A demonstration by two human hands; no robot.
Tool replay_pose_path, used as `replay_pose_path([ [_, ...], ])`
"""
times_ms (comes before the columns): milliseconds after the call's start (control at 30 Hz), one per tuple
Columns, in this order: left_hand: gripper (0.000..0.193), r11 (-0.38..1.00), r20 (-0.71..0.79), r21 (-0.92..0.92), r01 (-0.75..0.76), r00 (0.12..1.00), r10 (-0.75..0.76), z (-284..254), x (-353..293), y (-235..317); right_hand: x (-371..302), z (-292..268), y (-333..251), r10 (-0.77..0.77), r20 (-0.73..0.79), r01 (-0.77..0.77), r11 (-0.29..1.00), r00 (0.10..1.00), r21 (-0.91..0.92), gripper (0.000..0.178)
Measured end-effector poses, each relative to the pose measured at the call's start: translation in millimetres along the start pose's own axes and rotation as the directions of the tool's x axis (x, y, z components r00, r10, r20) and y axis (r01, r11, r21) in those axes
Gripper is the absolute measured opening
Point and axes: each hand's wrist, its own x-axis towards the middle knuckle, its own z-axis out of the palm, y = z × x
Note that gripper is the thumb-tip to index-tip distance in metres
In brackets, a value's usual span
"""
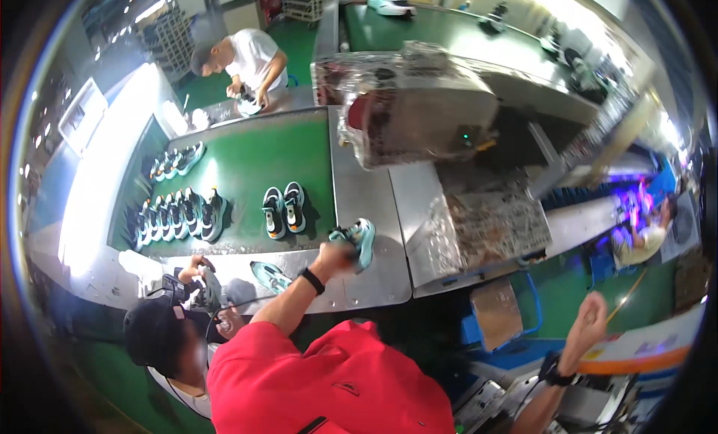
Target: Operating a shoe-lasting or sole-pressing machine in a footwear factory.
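My left hand, with a dark band at its wrist, is closed on a light-blue and dark sneaker. The hand hides part of the shoe, which is above the metal ledge beside the green conveyor. Another pale-blue sneaker lies on the ledge left of my forearm. On the belt just beyond stands a pair of black sneakers with pale-blue and orange details. Far off to the right, my right hand is raised with its fingers curled in, and no object shows in it.
The green conveyor carries several sneakers on its left. A plastic-wrapped machine stands ahead. A co-worker in a black cap handles a shoe close on my left; another person works across the belt. A brown-seated chair stands right.
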Motion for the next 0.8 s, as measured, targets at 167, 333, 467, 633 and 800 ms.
replay_pose_path([
  [167,0.029,0.995,-0.152,-0.055,-0.080,0.986,0.071,-41,115,73,185,120,-154,-0.362,0.265,0.388,0.920,0.894,-0.053,0.016],
  [333,0.036,0.974,-0.308,-0.162,-0.158,0.946,0.102,-66,204,154,313,294,-262,-0.459,0.551,0.462,0.875,0.697,0.143,0.035],
  [467,0.051,0.967,-0.431,0.166,-0.191,0.869,0.245,-125,316,200,386,419,-319,-0.481,0.659,0.474,0.855,0.579,0.208,0.046],
  [633,0.071,0.770,-0.233,0.517,-0.372,0.805,0.546,-155,375,224,426,553,-383,-0.358,0.725,0.395,0.910,0.588,0.128,0.061],
  [800,0.083,0.631,-0.144,0.572,-0.524,0.693,0.706,-106,318,165,435,628,-407,-0.432,0.714,0.564,0.823,0.550,0.064,0.048],
])
